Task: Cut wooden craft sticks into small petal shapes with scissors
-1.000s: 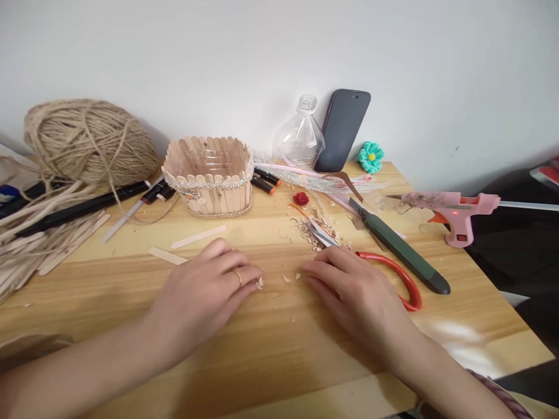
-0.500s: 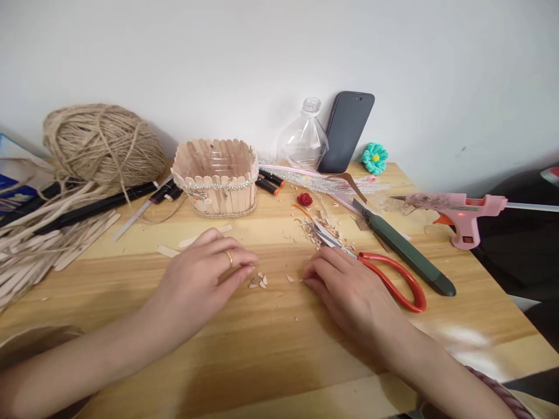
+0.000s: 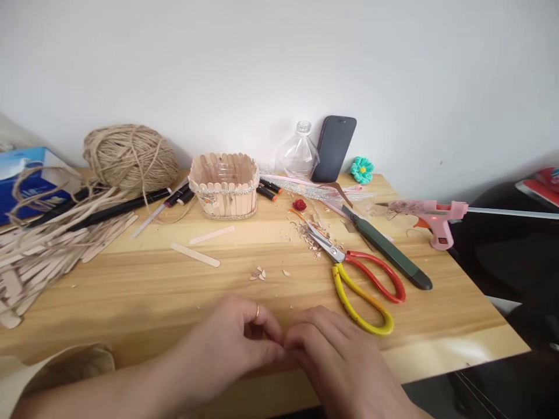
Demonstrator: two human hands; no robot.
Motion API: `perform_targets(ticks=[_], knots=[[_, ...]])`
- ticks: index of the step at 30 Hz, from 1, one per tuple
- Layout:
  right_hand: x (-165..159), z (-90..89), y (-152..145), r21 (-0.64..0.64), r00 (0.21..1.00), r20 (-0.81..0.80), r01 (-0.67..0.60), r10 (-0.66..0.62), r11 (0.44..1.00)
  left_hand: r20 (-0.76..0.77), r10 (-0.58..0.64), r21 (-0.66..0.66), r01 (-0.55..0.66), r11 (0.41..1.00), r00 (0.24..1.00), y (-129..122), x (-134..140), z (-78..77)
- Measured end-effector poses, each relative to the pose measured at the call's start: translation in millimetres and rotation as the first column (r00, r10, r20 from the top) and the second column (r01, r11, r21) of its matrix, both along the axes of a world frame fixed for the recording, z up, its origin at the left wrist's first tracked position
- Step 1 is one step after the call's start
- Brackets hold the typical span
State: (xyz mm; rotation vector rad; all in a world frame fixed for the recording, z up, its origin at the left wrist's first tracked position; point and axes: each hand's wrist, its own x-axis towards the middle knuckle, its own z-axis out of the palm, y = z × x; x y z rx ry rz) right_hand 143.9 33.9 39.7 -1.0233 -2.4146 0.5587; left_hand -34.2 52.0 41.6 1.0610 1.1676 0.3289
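1. Fingers (image 3: 273, 351) of the left hand (image 3: 236, 337) and the right hand (image 3: 338, 352) meet low over the near part of the table (image 3: 144, 297), tips drawn together. Cannot tell whether anything is pinched between them; the contact is hidden and the left hand blurred.
2. Small wood chips (image 3: 261, 276) lie in a loose cluster beyond the hands, touched by neither. One lone chip (image 3: 286, 273) sits just to their right.
3. Scissors (image 3: 334, 253) rest right of the chips, blade tips among shavings (image 3: 317, 253), yellow handle just beside the right hand, nobody gripping it.
4. Two flat sticks, one plain (image 3: 195, 255) and one pinkish (image 3: 212, 235), lie left of the chips, in front of the basket (image 3: 227, 203).
5. Judgement: this looks like close fingertip work. A light thumb-and-forefinger pinch should suit; squeezing hard could flick or crack anything as thin as these chips.
6. Wrists braced on the wood would probably steady the tips. Best to steer the right hand wide of the yellow handle, since a knock might scatter the cluster.
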Motion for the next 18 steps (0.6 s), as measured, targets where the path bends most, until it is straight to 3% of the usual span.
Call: perform_targets(ticks=[4,9,14,18], knots=[[-1,0.7,-5,-0.052,0.994,-0.085,0.064,-0.068,0.997,0.088,0.003,-0.037,0.0,0.999,0.996,0,-1,2.3],[-2,3.5,-12,0.022,0.987,-0.063,0.148,-0.146,0.989,0.071,0.027,-0.08,-0.021,0.997,0.997,0,1,6.1],[-4,-1.0,-18,0.014,0.99,-0.098,0.104,-0.102,0.994,0.036,0.026,-0.001,-0.026,1.0,0.999,-5,2,9.4],[-6,0.6,-20,-0.09,0.978,-0.121,0.159,-0.169,0.983,0.007,-0.007,0.091,0.006,0.996,1.0,-9,5,12.2]])
